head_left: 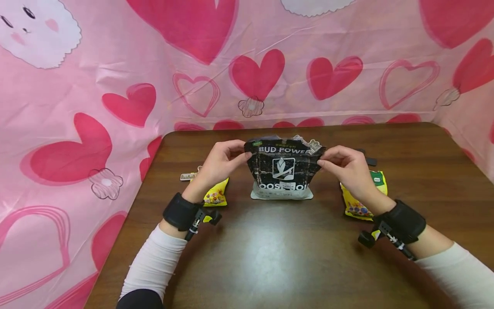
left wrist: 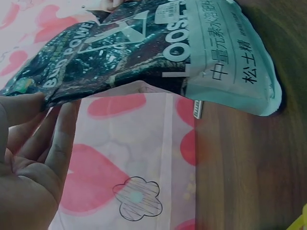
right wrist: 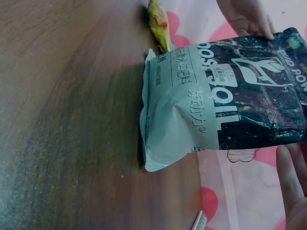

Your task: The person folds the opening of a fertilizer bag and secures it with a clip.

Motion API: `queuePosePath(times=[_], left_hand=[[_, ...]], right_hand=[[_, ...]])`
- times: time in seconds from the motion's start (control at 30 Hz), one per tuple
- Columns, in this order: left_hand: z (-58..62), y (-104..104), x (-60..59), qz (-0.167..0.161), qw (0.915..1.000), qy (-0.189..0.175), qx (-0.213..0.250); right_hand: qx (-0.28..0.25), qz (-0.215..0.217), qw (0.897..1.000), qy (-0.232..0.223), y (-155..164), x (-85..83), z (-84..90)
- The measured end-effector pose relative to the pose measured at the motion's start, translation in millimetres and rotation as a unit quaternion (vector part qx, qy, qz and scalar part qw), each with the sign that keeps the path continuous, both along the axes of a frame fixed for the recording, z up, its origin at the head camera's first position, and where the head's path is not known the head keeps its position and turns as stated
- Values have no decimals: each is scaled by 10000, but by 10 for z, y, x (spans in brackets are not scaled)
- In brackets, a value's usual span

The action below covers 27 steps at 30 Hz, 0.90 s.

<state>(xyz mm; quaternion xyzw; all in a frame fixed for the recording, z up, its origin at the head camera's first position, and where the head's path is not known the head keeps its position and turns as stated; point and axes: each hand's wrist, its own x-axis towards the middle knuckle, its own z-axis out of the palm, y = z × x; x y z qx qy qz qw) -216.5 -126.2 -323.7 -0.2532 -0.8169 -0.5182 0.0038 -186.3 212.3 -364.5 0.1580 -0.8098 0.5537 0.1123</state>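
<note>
A black and pale green soil bag (head_left: 283, 171) printed BUD POWER stands upright on the brown table (head_left: 293, 257), near its middle. My left hand (head_left: 221, 163) pinches the bag's top left corner and my right hand (head_left: 345, 167) pinches the top right corner. In the left wrist view the bag (left wrist: 158, 48) fills the top, with my left hand (left wrist: 33, 153) at its corner. From the right wrist the bag (right wrist: 225, 105) shows its pale bottom on the wood, my right hand's fingers (right wrist: 292, 187) below it and the left hand (right wrist: 244, 17) beyond it.
Two yellow snack packets lie on the table, one (head_left: 216, 195) under my left wrist and one (head_left: 356, 206) under my right. A small pale strip (head_left: 189, 176) and a black item (head_left: 370, 161) lie further back. Pink heart-printed cloth (head_left: 115, 107) walls the table's back and sides.
</note>
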Motion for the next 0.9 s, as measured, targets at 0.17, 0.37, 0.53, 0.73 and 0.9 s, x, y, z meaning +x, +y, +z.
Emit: queuePosePath(times=[0.17, 0.37, 0.53, 0.73, 0.9], left_hand=[[-18, 16, 18, 34, 9997, 181, 163], [-66, 22, 31, 221, 9959, 877, 101], [-109, 10, 34, 41, 9891, 1447, 270], [-140, 0, 39, -6, 9789, 2021, 306], [-158, 8, 38, -58, 9761, 2084, 614]], right_hand=[[133, 62, 9999, 40, 27, 12, -8], [-45, 276, 9996, -46, 34, 15, -27], [-104, 291, 9995, -57, 21, 19, -31], [-174, 327, 9993, -80, 6, 25, -23], [-158, 287, 9994, -78, 2, 22, -11]])
